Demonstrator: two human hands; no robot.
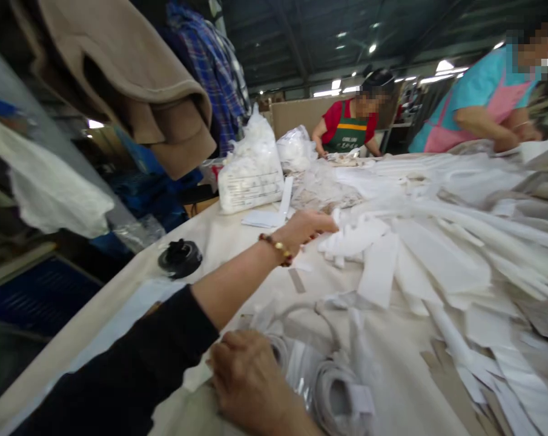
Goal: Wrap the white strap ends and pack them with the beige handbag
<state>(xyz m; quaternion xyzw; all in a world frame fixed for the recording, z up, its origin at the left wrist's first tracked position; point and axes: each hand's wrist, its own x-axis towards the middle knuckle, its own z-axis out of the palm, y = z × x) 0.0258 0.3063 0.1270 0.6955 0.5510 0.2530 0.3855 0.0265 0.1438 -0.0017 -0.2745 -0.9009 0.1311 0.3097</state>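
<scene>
My left hand reaches out over the table, a beaded bracelet on its wrist. Its bent fingertips are at the near edge of a pile of white cut pieces and seem to pinch one; the thumb is mostly hidden. Closer to me, my right hand is curled closed, low over pale material at the table's near side. Whatever lies within its fingers is hidden. Just beside it are a coiled pale strip and clear plastic wrapping.
A black round holder sits near the table's left edge. A full white plastic bag stands farther back. White and grey cut pieces spread across the right. Brown garments hang upper left. Two people work across the table.
</scene>
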